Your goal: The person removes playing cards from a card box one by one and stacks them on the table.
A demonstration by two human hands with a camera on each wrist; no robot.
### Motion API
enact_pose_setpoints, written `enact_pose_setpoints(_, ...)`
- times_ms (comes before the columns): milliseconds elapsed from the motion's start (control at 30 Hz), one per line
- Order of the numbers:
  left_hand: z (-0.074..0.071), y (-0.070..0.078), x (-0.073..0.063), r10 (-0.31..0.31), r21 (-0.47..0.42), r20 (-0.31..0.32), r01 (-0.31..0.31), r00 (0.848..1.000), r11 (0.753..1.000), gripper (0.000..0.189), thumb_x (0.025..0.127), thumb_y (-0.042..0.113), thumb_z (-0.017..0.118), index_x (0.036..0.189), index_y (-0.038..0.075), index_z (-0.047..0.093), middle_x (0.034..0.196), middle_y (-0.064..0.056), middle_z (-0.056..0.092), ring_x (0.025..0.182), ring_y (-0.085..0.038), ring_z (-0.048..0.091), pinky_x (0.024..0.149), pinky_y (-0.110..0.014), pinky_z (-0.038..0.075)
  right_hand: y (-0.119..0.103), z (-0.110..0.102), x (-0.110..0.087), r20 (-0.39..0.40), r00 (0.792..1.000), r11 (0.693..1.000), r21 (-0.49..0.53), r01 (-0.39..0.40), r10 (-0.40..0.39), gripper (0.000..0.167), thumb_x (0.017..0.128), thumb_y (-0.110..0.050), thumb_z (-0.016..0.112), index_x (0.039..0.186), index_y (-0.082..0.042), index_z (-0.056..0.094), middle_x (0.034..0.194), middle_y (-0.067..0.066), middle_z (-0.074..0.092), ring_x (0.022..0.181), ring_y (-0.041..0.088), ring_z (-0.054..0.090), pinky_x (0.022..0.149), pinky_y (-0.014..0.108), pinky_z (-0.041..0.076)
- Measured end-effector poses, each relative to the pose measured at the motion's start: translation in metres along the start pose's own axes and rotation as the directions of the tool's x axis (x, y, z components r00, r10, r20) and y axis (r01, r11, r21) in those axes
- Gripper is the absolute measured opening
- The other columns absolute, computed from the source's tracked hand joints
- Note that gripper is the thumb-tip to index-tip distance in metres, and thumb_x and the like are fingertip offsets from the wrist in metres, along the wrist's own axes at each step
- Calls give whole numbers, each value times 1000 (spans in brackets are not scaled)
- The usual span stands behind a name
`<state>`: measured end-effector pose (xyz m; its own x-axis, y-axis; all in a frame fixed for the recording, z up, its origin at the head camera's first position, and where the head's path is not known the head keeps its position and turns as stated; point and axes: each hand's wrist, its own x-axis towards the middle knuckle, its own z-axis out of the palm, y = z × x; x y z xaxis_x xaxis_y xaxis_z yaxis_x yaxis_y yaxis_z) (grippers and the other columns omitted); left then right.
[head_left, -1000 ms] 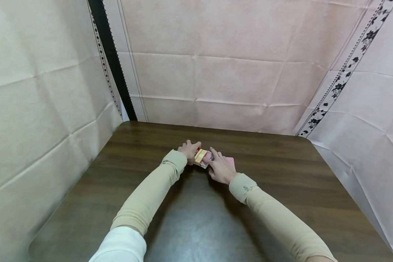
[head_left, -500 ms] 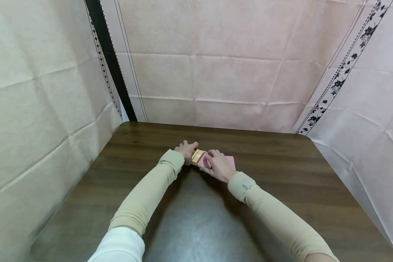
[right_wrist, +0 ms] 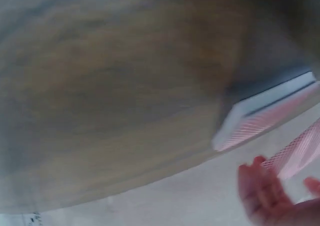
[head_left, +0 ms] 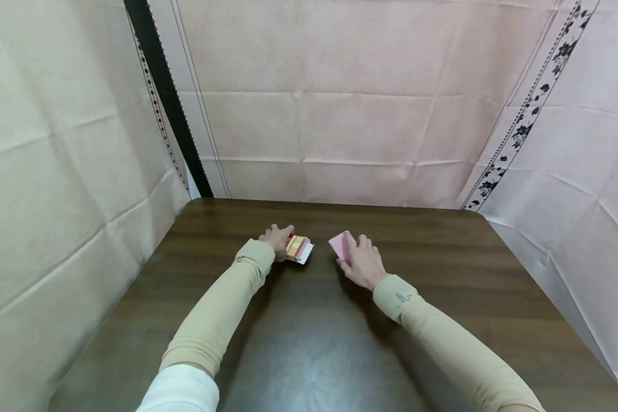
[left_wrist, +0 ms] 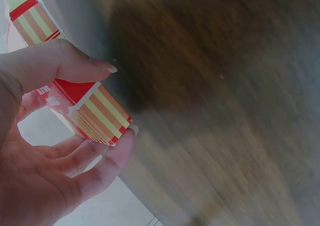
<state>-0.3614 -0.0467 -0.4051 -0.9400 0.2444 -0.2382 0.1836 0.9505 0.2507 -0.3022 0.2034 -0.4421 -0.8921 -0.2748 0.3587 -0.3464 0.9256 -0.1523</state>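
In the left wrist view a red playing-card box point(left_wrist: 102, 116) with yellow stripes lies between the thumb and fingers of my left hand point(left_wrist: 55, 146). The head view shows its white flap point(head_left: 306, 252) sticking out to the right of my left hand point(head_left: 276, 240), with a pink band beside it. My right hand point(head_left: 361, 260) pinches pink playing cards point(head_left: 339, 246), apart from the box. The right wrist view is blurred. There a pink patterned card face point(right_wrist: 300, 151) shows between the fingers and thumb of my right hand point(right_wrist: 272, 201), beside a white-edged pink block point(right_wrist: 265, 113).
Both hands are near the far side of a dark brown wooden table point(head_left: 288, 355) with a glossy reflection. A pale curtain point(head_left: 319, 131) hangs behind it, with more cloth at left and right. A dark gap point(head_left: 170, 97) runs down between the curtains at left.
My hands were together over the card box and cards. The left has moved left with the box and the right has moved right with the pink cards, leaving table visible between them.
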Motion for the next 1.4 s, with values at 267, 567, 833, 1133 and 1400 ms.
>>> enact_pose_setpoints(267, 1, -8, -3, -16, -18, -2, 16, 1000, 1000, 63, 79, 3, 69, 132, 20, 39, 129, -23, 38, 106, -35, 42, 86, -47, 41, 9, 4, -2, 19, 977, 974, -84, -209, 211, 58, 85, -46, 65, 119, -2, 48, 98, 24, 52, 92, 40, 54, 72, 51, 47)
enact_pose_setpoints(567, -1, -9, 2, -39, -18, -11, 39, 999, 999, 65, 78, 4, 70, 132, 22, 39, 129, -22, 38, 108, -35, 42, 87, -49, 41, 0, 6, 2, 86, 956, 956, -109, -271, 281, 59, 84, -52, 61, 115, -3, 49, 101, 24, 55, 96, 40, 56, 77, 54, 46)
enact_pose_setpoints(833, 1, -10, 3, -50, -34, 7, 50, 999, 998, 66, 77, 2, 71, 131, 22, 39, 129, -22, 37, 108, -35, 42, 87, -49, 42, -5, 10, 2, 127, 945, 943, -185, -275, 300, 63, 85, -55, 59, 118, -2, 50, 105, 25, 58, 98, 42, 57, 81, 55, 45)
enact_pose_setpoints(1133, 2, -9, 2, -33, -29, 1, 33, 999, 999, 64, 76, 0, 71, 129, 20, 41, 128, -22, 38, 106, -35, 42, 83, -48, 42, -8, 8, 0, 163, 938, 940, -205, -273, 307, 67, 88, -57, 55, 123, -1, 50, 109, 25, 55, 101, 42, 54, 83, 56, 44)
enact_pose_setpoints(1400, 2, -4, 2, -10, -10, 14, 10, 1000, 1000, 62, 74, -1, 71, 126, 20, 42, 125, -22, 39, 103, -34, 43, 80, -45, 41, -7, 2, 0, 94, 969, 967, -140, -214, 228, 59, 92, -54, 51, 120, -2, 51, 109, 24, 50, 99, 41, 53, 82, 53, 44)
